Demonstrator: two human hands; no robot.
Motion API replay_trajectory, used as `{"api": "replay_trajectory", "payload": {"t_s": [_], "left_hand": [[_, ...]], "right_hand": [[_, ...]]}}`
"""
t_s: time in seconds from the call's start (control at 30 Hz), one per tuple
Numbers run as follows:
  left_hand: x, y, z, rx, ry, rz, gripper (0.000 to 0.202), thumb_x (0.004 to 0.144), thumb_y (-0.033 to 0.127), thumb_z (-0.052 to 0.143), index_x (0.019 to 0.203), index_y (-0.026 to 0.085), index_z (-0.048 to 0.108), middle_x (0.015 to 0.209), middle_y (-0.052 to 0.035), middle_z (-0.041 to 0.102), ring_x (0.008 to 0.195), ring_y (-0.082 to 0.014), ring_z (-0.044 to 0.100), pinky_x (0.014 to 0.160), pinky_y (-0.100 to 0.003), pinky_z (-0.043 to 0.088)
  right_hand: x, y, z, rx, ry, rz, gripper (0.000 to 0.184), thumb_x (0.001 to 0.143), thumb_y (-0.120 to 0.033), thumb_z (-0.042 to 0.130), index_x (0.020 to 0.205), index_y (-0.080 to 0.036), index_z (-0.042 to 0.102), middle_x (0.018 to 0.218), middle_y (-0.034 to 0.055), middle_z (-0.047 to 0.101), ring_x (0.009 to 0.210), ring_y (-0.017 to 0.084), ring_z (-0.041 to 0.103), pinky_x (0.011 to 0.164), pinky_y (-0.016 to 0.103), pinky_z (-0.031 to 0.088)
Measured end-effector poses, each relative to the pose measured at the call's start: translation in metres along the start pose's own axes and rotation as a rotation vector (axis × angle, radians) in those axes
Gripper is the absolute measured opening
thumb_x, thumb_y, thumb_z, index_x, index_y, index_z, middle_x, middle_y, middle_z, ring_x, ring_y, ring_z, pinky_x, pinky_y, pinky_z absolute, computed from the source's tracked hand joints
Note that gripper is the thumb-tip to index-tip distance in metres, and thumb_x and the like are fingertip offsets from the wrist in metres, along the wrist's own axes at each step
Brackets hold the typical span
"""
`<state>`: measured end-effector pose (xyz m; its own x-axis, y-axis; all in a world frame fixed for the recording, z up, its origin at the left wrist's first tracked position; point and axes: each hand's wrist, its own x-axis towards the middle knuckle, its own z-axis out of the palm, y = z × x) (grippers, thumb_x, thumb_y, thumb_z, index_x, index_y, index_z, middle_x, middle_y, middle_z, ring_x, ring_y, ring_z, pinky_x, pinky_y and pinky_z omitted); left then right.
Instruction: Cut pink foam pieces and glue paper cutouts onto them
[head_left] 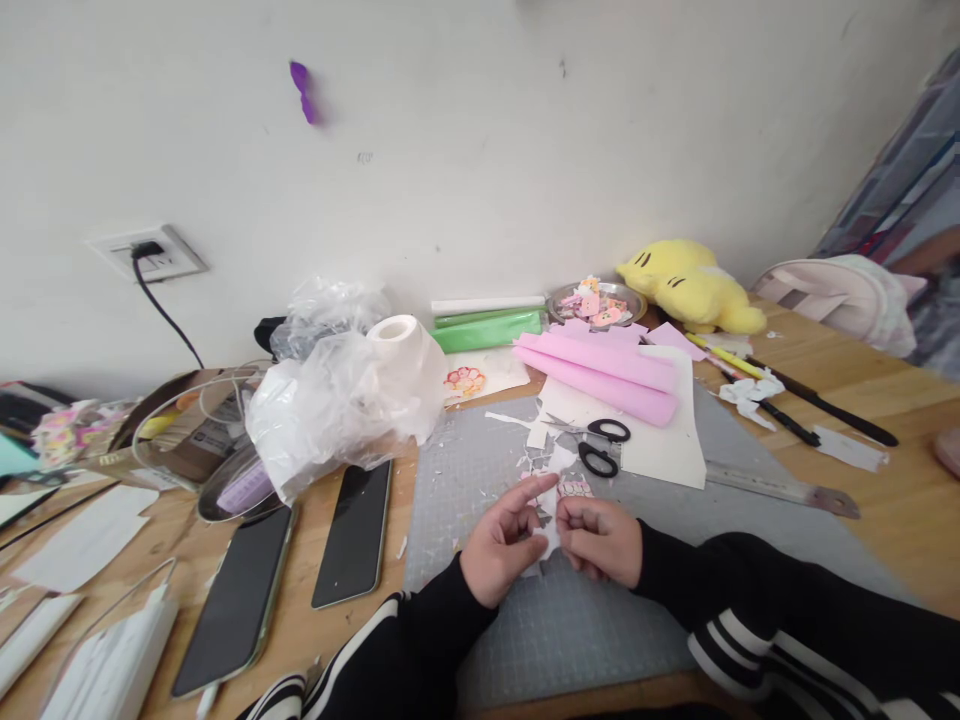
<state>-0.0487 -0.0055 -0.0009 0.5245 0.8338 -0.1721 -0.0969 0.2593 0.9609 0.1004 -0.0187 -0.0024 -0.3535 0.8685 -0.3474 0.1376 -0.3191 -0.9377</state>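
Between my two hands is a small white piece of paper (550, 537), over the grey cutting mat (517, 640). My left hand (501, 545) grips its left side, thumb in front and index finger stretched along the top. At the other side my right hand (600, 535) is closed, pinching the paper's edge with thumb and forefinger. Just beyond the fingers lies a small pink-patterned piece (576, 488), partly hidden. Black-handled scissors (600, 458) rest a little farther back, next to white paper scraps (538, 432).
A metal ruler (780, 488) and pink roll (600, 375) lie behind. Pens and a black-handled tool (840, 408) are at right, near a yellow plush toy (690, 285). Two phones (352, 535), a plastic bag (330, 410) and a power bank (112, 650) occupy the left.
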Motion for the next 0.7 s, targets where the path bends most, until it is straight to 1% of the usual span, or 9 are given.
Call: {"api": "replay_trajectory", "payload": {"t_s": [0.17,0.27,0.37,0.43,0.53,0.6,0.7], "left_hand": [[-0.0003,-0.0012,-0.0002,-0.005,-0.004,0.004,0.06,0.06,0.022,0.063,0.117,0.017,0.044,0.056,0.0054,0.039,0.047,-0.0051,0.034,0.045,-0.019,0.025],[-0.0003,0.0,0.0005,-0.012,-0.015,0.003,0.062,0.059,0.023,0.063,0.117,0.018,0.044,0.059,0.0048,0.039,0.048,-0.0051,0.034,0.046,-0.02,0.025],[-0.0004,0.002,0.0015,-0.01,-0.021,0.015,0.062,0.059,0.023,0.064,0.118,0.016,0.044,0.055,0.0064,0.035,0.046,-0.0047,0.03,0.045,-0.02,0.022],[-0.0006,0.0032,0.002,0.002,-0.01,0.02,0.061,0.061,0.024,0.063,0.118,0.014,0.043,0.05,0.0081,0.031,0.044,-0.0045,0.025,0.044,-0.02,0.019],[-0.0008,0.0044,0.002,0.008,0.01,0.007,0.063,0.06,0.025,0.063,0.118,0.013,0.043,0.048,0.0087,0.028,0.043,-0.0048,0.022,0.043,-0.021,0.016],[-0.0006,0.0044,0.0016,0.007,0.015,0.002,0.064,0.059,0.026,0.064,0.118,0.013,0.043,0.048,0.0088,0.028,0.043,-0.0049,0.022,0.043,-0.021,0.016],[0.0002,0.0036,0.0008,-0.001,0.027,0.0,0.063,0.059,0.026,0.063,0.117,0.013,0.043,0.048,0.0085,0.029,0.043,-0.005,0.023,0.044,-0.021,0.015]], "right_hand": [[0.001,-0.0017,-0.0006,0.031,0.023,0.025,0.004,0.055,-0.014,0.036,0.054,-0.017,0.039,0.036,-0.0091,0.043,0.026,0.001,0.032,0.028,0.012,0.023],[0.001,-0.0045,-0.0004,0.105,0.01,0.03,0.002,0.054,-0.018,0.038,0.052,-0.017,0.038,0.036,-0.0085,0.043,0.026,0.002,0.033,0.028,0.013,0.023],[0.0017,-0.0061,-0.0012,0.247,-0.044,0.045,0.007,0.052,-0.023,0.04,0.05,-0.017,0.036,0.035,-0.0081,0.043,0.025,0.003,0.034,0.026,0.014,0.023],[0.0029,-0.0059,-0.0026,0.332,-0.085,0.046,0.01,0.052,-0.024,0.042,0.05,-0.018,0.035,0.035,-0.0081,0.043,0.024,0.003,0.033,0.025,0.014,0.022],[0.0052,-0.0056,-0.0057,0.421,-0.133,0.018,0.014,0.055,-0.025,0.046,0.051,-0.018,0.035,0.036,-0.0081,0.041,0.025,0.003,0.032,0.025,0.015,0.022],[0.0062,-0.0066,-0.0078,0.455,-0.148,0.019,0.018,0.056,-0.027,0.048,0.052,-0.018,0.034,0.036,-0.0084,0.04,0.025,0.002,0.03,0.025,0.015,0.021],[0.0062,-0.0098,-0.0102,0.487,-0.132,0.014,0.022,0.056,-0.029,0.051,0.054,-0.018,0.033,0.036,-0.0087,0.04,0.025,0.002,0.029,0.025,0.015,0.02]]}}
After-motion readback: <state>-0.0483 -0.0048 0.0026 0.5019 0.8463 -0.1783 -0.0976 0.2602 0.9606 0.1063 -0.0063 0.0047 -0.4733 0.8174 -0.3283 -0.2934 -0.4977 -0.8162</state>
